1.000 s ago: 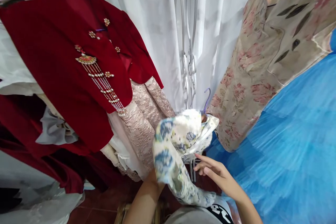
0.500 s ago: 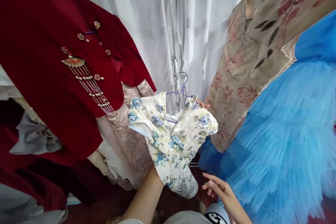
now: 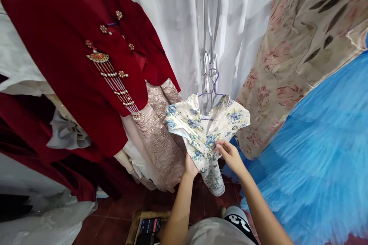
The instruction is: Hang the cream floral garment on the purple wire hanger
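Note:
A white dress with blue flowers (image 3: 192, 113) hangs from a purple wire hanger (image 3: 214, 86) in the middle of the head view. At its waist, on the left side, is my left hand (image 3: 191, 166); the fingers go behind the fabric and are hidden. My right hand (image 3: 232, 156) pinches the front of the dress near the waist, its fingertips closed on the cloth. Below the hands the skirt part narrows and hangs down.
On the left hang a dark red jacket (image 3: 83, 69) with a beaded fan ornament and a pink brocade skirt (image 3: 161, 134). A beige floral garment (image 3: 267, 84) and a blue tulle dress (image 3: 313, 153) hang on the right. Metal rods and white hangers (image 3: 211, 61) stand before white curtains.
My right hand has come up from below onto the dress front. My left hand has slid down from behind the shoulder to the waist. The view has shifted left.

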Demonstrator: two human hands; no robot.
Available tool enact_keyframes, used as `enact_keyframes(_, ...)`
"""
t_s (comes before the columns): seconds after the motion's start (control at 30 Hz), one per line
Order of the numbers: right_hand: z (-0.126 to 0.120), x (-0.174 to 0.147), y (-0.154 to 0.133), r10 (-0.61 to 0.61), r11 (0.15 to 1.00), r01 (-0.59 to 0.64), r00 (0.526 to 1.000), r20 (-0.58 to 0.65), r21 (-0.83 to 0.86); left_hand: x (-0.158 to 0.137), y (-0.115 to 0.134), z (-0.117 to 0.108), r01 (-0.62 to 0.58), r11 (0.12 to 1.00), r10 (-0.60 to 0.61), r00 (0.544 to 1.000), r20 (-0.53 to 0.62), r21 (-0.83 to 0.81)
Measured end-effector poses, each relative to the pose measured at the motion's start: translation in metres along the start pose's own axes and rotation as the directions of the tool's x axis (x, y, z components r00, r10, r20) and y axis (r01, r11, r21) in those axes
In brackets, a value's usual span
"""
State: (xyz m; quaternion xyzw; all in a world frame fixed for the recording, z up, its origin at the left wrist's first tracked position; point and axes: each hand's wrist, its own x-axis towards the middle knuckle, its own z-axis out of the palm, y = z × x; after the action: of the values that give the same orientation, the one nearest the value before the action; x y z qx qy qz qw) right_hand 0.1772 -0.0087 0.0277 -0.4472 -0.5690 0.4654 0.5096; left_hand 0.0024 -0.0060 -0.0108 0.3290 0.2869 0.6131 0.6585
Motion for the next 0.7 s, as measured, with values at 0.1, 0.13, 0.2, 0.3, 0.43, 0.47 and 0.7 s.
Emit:
enact_keyframes(0.1, 0.016, 0.021, -0.01, -0.04, 0.978, 0.023, 0.996, -0.077, -0.209, -0.016, -0.011, -0.005, 0.055, 0.991, -0.063, 0.996, -0.061, -0.122)
enact_keyframes(0.13, 0.02, 0.025, -0.012, -0.045, 0.959, 0.016, 0.994, -0.097, -0.282, -0.02, -0.015, -0.005, 0.065, 0.99, -0.075, 0.994, -0.075, -0.125)
enact_keyframes(0.2, 0.022, 0.031, -0.015, -0.045, 0.927, 0.001, 0.993, -0.107, -0.376, -0.024, -0.023, -0.004, 0.071, 0.996, -0.075, 0.994, -0.077, -0.056)
enact_keyframes(0.3, 0.013, 0.034, -0.017, -0.018, 0.941, 0.005, 0.999, -0.034, -0.339, -0.025, -0.03, 0.001, -0.018, 0.993, 0.031, 0.993, -0.113, 0.115)
enact_keyframes(0.43, -0.005, 0.027, -0.018, 0.027, 0.987, -0.011, 0.995, 0.097, -0.161, -0.029, -0.019, 0.012, -0.366, 0.732, 0.613, 0.722, -0.321, 0.575)
enact_keyframes(0.47, -0.007, 0.023, -0.019, 0.04, 0.992, -0.024, 0.991, 0.129, -0.122, -0.03, -0.014, 0.016, -0.391, 0.615, 0.72, 0.633, -0.286, 0.685)
enact_keyframes(0.7, -0.01, 0.001, -0.029, 0.083, 0.994, -0.095, 0.978, 0.193, 0.054, -0.014, 0.003, 0.058, -0.423, 0.356, 0.57, 0.805, 0.165, 0.833)
